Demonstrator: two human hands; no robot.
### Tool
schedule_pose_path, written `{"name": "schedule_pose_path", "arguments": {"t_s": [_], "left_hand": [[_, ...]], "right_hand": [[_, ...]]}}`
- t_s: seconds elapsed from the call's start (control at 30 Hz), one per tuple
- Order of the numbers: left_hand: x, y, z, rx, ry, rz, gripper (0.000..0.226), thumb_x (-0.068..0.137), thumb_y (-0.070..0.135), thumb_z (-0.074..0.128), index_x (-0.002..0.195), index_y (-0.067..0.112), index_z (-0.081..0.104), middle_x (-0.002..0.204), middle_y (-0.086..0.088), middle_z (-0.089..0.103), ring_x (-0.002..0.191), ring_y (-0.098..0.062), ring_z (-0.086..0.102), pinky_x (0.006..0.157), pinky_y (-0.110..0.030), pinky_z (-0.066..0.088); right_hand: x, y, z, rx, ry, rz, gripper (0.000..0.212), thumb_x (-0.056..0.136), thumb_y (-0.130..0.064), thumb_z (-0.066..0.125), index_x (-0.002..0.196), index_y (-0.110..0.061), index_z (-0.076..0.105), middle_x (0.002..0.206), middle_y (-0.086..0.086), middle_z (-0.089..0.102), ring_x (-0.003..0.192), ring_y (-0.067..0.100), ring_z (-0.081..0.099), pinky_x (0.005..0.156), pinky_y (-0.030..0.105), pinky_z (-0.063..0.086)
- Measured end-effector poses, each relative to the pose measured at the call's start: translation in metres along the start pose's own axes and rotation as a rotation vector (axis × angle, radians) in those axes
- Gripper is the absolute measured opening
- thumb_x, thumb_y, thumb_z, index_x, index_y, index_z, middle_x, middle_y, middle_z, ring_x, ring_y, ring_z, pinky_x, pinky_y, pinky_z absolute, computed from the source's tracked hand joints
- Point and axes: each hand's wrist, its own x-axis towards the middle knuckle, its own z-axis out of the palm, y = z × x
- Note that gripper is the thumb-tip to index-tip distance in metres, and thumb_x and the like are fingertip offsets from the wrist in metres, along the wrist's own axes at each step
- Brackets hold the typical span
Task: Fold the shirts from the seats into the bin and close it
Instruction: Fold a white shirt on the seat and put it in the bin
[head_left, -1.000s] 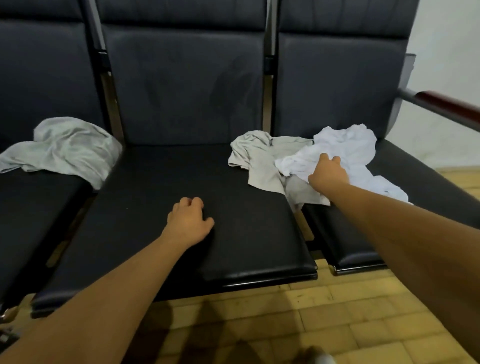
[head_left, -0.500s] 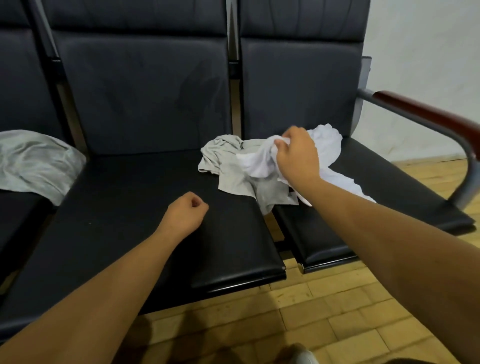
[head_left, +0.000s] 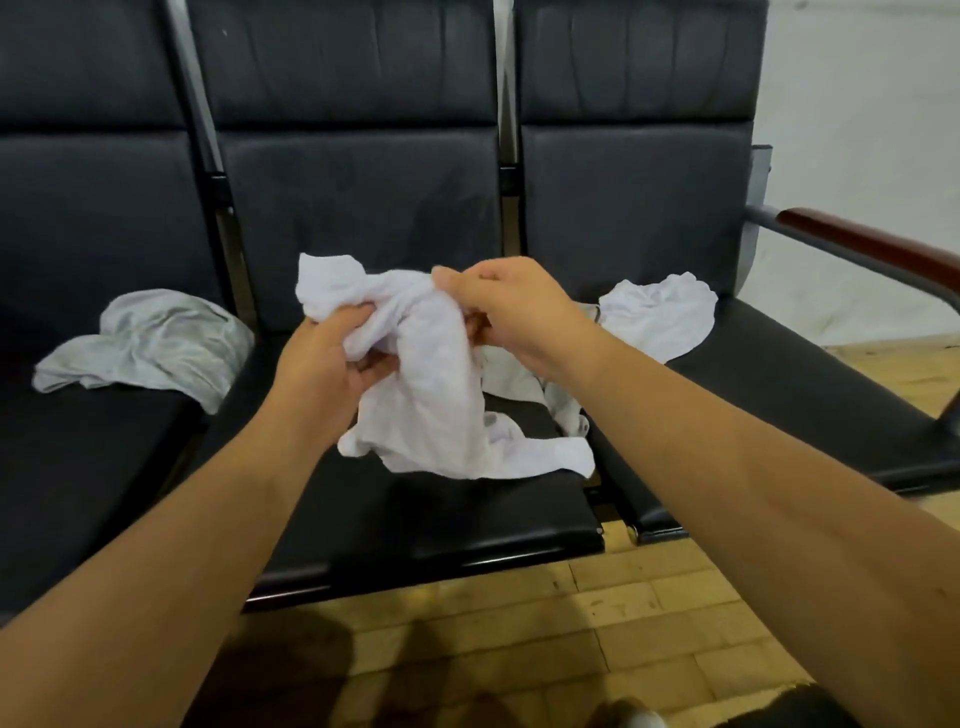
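Observation:
A crumpled white shirt (head_left: 436, 395) hangs above the middle seat, held up by both hands. My left hand (head_left: 322, 364) grips its left side from below, and my right hand (head_left: 509, 306) pinches its top edge. A second white garment (head_left: 660, 322) lies bunched on the right seat. A grey shirt (head_left: 563, 410) lies between the middle and right seats, mostly hidden behind my right forearm. Another grey shirt (head_left: 150, 343) lies crumpled on the left seat. No bin is in view.
Three joined black padded seats (head_left: 415, 509) with tall backrests fill the view. A metal armrest with a dark red wooden top (head_left: 872, 244) closes off the right end. Yellowish tiled floor (head_left: 571, 623) lies below, and a pale wall stands at the right.
My right hand has lifted the white shirt off the right seat and carried it left over the middle seat. My left hand left the seat cushion and took hold of the shirt.

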Motion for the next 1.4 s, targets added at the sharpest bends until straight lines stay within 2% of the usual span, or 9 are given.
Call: {"name": "schedule_pose_path", "arguments": {"t_s": [0.17,0.33,0.53,0.63,0.77,0.97,1.13,1.27,1.4], "left_hand": [[-0.015,0.003,-0.058,0.348,0.158,-0.075,0.028,0.086,-0.007,0.053,0.109,0.005,0.063,0.097,-0.014,0.065,0.083,-0.022,0.067,0.074,-0.034,0.055],[-0.032,0.007,-0.097,0.542,0.302,-0.198,0.052,0.079,-0.008,0.055,0.129,0.007,0.058,0.124,-0.017,0.062,0.115,-0.036,0.058,0.103,-0.050,0.048],[-0.043,0.017,-0.112,0.744,0.313,-0.203,0.041,0.087,-0.007,0.051,0.126,0.005,0.057,0.113,-0.016,0.059,0.101,-0.029,0.052,0.085,-0.036,0.043],[-0.046,0.023,-0.121,0.605,0.179,-0.191,0.043,0.076,0.017,0.070,0.116,0.002,0.062,0.114,-0.016,0.068,0.107,-0.034,0.064,0.098,-0.050,0.051],[-0.049,0.025,-0.117,0.628,0.110,-0.065,0.019,0.083,0.027,0.070,0.082,0.013,0.057,0.091,-0.010,0.062,0.090,-0.029,0.058,0.075,-0.041,0.045],[-0.055,0.029,-0.091,0.504,-0.178,0.021,0.014,0.080,0.021,0.061,0.075,0.020,0.049,0.084,-0.009,0.048,0.085,-0.024,0.044,0.070,-0.035,0.035],[-0.057,0.027,-0.082,0.470,-0.244,0.052,0.014,0.083,0.020,0.060,0.076,0.021,0.048,0.079,-0.005,0.049,0.077,-0.023,0.045,0.065,-0.034,0.036],[-0.056,0.027,-0.085,0.682,-0.152,0.154,0.014,0.080,0.032,0.060,0.076,0.028,0.047,0.081,-0.007,0.051,0.078,-0.024,0.047,0.069,-0.042,0.036],[-0.062,0.030,-0.087,0.722,-0.237,0.083,0.041,0.075,0.052,0.077,0.102,0.026,0.061,0.098,0.002,0.071,0.090,-0.018,0.069,0.078,-0.036,0.055]], "right_hand": [[-0.017,0.038,0.018,-0.371,-0.120,0.096,0.022,0.089,-0.022,0.073,0.070,-0.014,0.065,0.066,0.001,0.060,0.060,0.013,0.057,0.059,0.026,0.051],[-0.026,0.033,0.018,-0.344,-0.011,0.049,0.011,0.092,-0.025,0.070,0.082,-0.021,0.069,0.080,-0.007,0.063,0.072,0.003,0.056,0.062,0.013,0.042],[-0.016,0.009,0.033,0.005,0.051,0.072,0.021,0.095,-0.032,0.066,0.094,-0.012,0.069,0.094,0.003,0.069,0.088,0.017,0.063,0.091,0.046,0.057],[-0.016,0.000,0.048,-0.114,0.016,0.016,0.022,0.090,-0.028,0.072,0.094,-0.006,0.070,0.088,-0.002,0.067,0.080,0.010,0.061,0.072,0.027,0.054],[-0.022,0.014,0.053,-0.471,-0.112,0.076,0.024,0.080,-0.026,0.082,0.093,-0.009,0.070,0.079,-0.004,0.061,0.076,0.012,0.058,0.060,0.020,0.048],[-0.039,0.034,0.074,-0.289,-0.363,0.115,0.071,0.074,-0.051,0.082,0.136,-0.030,0.055,0.134,-0.013,0.058,0.119,0.007,0.057,0.103,0.034,0.049],[-0.042,0.032,0.082,-0.168,-0.342,0.103,0.025,0.088,-0.032,0.075,0.108,-0.017,0.073,0.102,0.003,0.075,0.097,0.019,0.071,0.092,0.038,0.056],[-0.047,0.025,0.079,-0.207,-0.270,-0.024,0.027,0.091,-0.029,0.071,0.089,-0.003,0.073,0.077,0.010,0.069,0.067,0.013,0.064,0.066,0.021,0.053],[-0.044,0.016,0.077,-0.045,-0.152,-0.021,0.031,0.096,-0.036,0.061,0.086,-0.007,0.068,0.081,0.014,0.064,0.078,0.027,0.063,0.074,0.038,0.053]]}}
